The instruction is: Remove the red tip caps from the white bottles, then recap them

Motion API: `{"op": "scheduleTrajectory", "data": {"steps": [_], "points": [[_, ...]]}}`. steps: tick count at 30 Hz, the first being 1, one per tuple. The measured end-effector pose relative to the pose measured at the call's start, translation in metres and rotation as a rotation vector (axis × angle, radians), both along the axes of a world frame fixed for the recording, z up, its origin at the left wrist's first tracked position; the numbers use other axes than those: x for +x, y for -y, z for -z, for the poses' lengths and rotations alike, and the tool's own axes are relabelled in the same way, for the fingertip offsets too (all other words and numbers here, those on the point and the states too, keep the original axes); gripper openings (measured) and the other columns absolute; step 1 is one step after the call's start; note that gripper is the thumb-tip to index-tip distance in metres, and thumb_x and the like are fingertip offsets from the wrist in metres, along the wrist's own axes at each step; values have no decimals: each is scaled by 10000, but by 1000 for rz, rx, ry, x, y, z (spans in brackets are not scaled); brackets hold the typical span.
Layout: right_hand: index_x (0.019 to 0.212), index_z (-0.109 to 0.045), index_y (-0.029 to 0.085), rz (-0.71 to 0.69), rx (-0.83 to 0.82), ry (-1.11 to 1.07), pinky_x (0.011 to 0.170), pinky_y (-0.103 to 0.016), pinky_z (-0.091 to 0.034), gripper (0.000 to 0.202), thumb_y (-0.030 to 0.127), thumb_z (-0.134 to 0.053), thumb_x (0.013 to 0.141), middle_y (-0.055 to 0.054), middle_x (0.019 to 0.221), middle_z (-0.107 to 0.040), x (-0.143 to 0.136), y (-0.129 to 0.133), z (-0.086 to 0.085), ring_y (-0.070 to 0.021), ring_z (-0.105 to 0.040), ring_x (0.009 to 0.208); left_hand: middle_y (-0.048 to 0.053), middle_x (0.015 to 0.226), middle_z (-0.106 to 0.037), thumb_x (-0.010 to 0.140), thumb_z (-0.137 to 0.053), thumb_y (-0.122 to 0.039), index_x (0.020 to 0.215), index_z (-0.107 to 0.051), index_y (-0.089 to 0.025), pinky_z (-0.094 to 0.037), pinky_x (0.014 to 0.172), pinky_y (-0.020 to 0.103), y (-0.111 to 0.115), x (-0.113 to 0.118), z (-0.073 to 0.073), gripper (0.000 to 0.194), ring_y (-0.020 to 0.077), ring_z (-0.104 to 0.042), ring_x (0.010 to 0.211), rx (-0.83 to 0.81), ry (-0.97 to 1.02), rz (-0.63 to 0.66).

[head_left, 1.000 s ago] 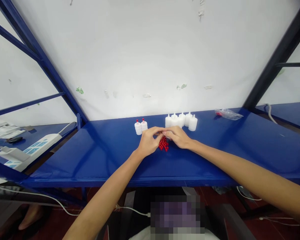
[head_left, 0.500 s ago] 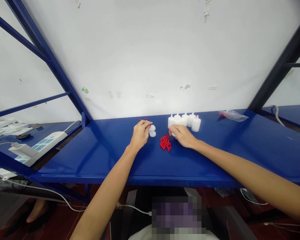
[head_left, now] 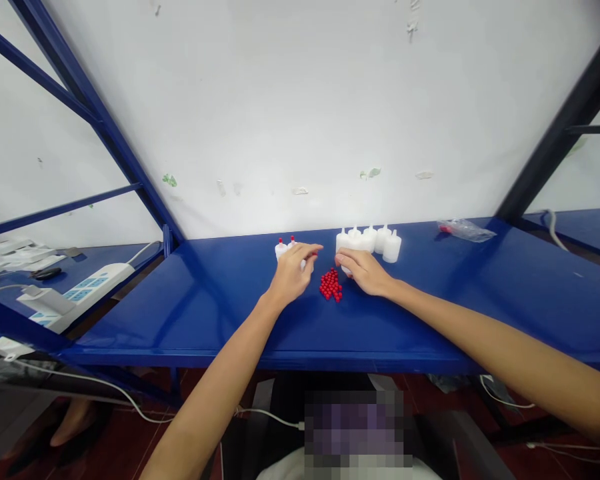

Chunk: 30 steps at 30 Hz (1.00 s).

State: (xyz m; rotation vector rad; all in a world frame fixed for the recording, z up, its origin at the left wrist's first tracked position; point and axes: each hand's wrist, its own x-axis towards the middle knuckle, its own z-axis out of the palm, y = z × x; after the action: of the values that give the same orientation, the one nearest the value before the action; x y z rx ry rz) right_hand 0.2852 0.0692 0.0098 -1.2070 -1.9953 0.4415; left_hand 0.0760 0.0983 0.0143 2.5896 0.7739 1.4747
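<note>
On the blue counter [head_left: 220,307], white bottles [head_left: 391,247] stand upright behind the right hand [head_left: 366,270], long axes vertical, spouts pointing up. Two red-tipped bottles [head_left: 281,251] stand upright behind the left hand [head_left: 289,275], partly hidden. Red caps [head_left: 331,285] lie heaped between the hands. The left thumb and forefinger are curved with a gap between; I cannot tell whether they grip anything. The right fingers curl over something white, their grip unclear. A pale, scuffed wall [head_left: 290,120] rises behind; a power strip [head_left: 93,287] lies at left.
</note>
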Motion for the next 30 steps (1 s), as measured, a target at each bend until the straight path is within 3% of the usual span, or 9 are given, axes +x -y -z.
{"op": "scheduleTrajectory", "data": {"steps": [4,7,16,23,27,30], "points": [[834,-638,180,-81,27,91,631,-285,-339,455,516,-361,966,-13,684,-610,-2,2,0,-170,-538,647,41,959,-723,875,-563,-50,1064,-674,-189,-553,811,279,17,17,3,260,142,-677,850,-46,24,178],[862,-669,182,-112,26,142,644,-285,-341,446,511,-384,962,-27,753,-665,-4,3,1,-177,-564,679,47,938,-731,858,-549,-35,1015,-675,-174,-559,818,294,22,21,8,246,157,-687,872,-36,10,211],[777,-651,182,-66,12,185,597,-283,-298,501,525,-338,968,-29,689,-639,-5,4,0,-173,-533,629,57,949,-730,892,-523,-100,995,-669,-181,-560,807,306,25,20,7,197,161,-688,870,-60,33,175],[668,-574,183,-103,23,128,576,-285,-275,396,389,-372,939,-5,593,-549,-8,9,-3,-153,-468,570,39,992,-733,877,-529,-66,1059,-654,-194,-488,844,328,26,20,7,255,162,-675,885,-62,-82,154],[701,-546,192,-114,28,73,591,-282,-301,311,345,-384,917,7,602,-523,-8,11,-7,-153,-463,585,9,884,-719,862,-590,-107,1042,-655,-198,-436,845,357,26,20,8,213,141,-648,732,-68,-119,40],[720,-504,200,-126,31,68,591,-279,-306,273,349,-391,919,20,599,-497,-7,11,-6,-146,-442,569,-9,757,-699,847,-617,-139,965,-663,-189,-459,816,339,25,22,8,137,123,-619,629,-131,-110,47]]}}
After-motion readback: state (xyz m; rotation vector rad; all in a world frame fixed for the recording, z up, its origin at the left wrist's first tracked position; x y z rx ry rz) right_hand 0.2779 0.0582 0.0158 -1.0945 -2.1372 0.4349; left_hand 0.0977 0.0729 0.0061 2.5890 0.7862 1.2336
